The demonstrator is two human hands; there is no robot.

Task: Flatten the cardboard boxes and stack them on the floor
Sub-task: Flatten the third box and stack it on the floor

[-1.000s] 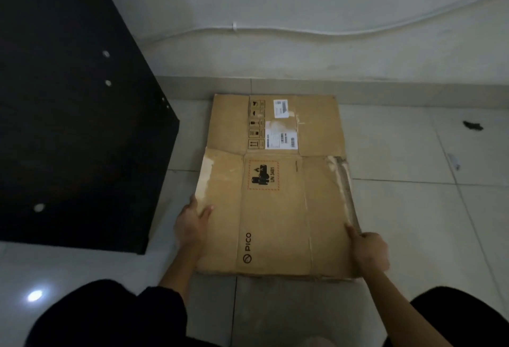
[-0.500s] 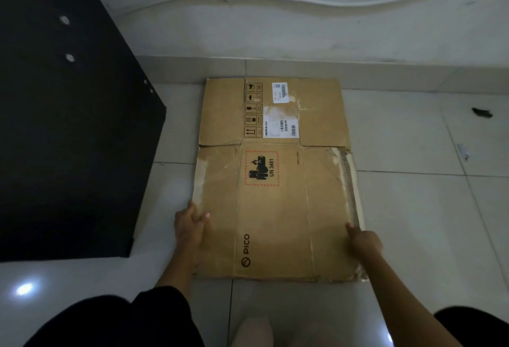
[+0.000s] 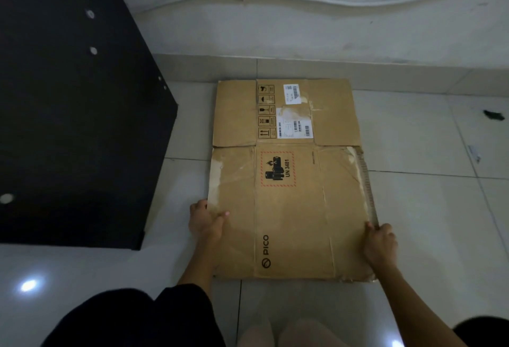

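Gripping flattened cardboard box [image 3: 289, 203] by side edges: left hand [image 3: 205, 220], right hand [image 3: 381, 242] (fingers curled); bare floor [image 3: 427, 209] rightward.

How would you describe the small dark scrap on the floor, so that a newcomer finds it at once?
Start from the flattened cardboard box lying on the tiled floor before the wall. Look far to its right, level with its far half, close to the picture's right edge. There the small dark scrap lies alone on a pale tile, the only black speck on that side.
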